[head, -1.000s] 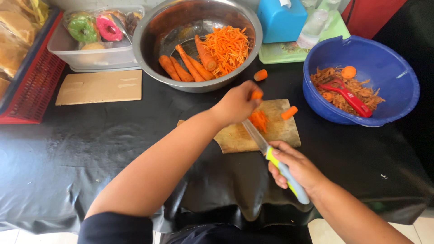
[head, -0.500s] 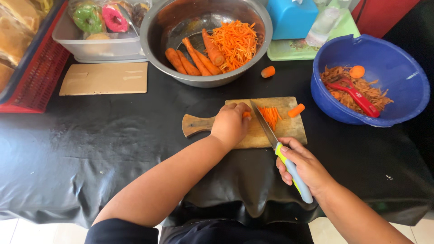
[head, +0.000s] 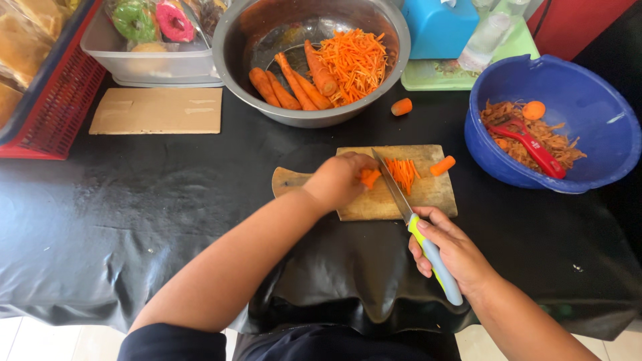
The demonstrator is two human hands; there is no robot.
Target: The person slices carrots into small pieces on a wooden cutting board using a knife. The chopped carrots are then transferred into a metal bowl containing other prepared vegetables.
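My left hand [head: 339, 179] presses a piece of carrot [head: 368, 178] onto the wooden cutting board [head: 431, 194]. My right hand [head: 453, 251] grips a knife [head: 400, 196] by its grey and yellow-green handle, with the blade lying across the board just right of the carrot piece. A small heap of carrot strips [head: 403, 173] sits beside the blade, and a short carrot chunk [head: 442, 166] lies at the board's right edge.
A steel bowl [head: 237, 40] at the back holds whole carrots and shredded carrot. A blue bowl [head: 602, 127] at the right holds peelings and a red peeler [head: 533, 146]. A carrot end [head: 401, 106] lies on the black tablecloth. Cardboard [head: 158, 111], a plastic box and a red basket stand left.
My left hand came down from above the board and now holds a carrot piece flat on it. The knife blade has settled beside it. The camera view shifted slightly.
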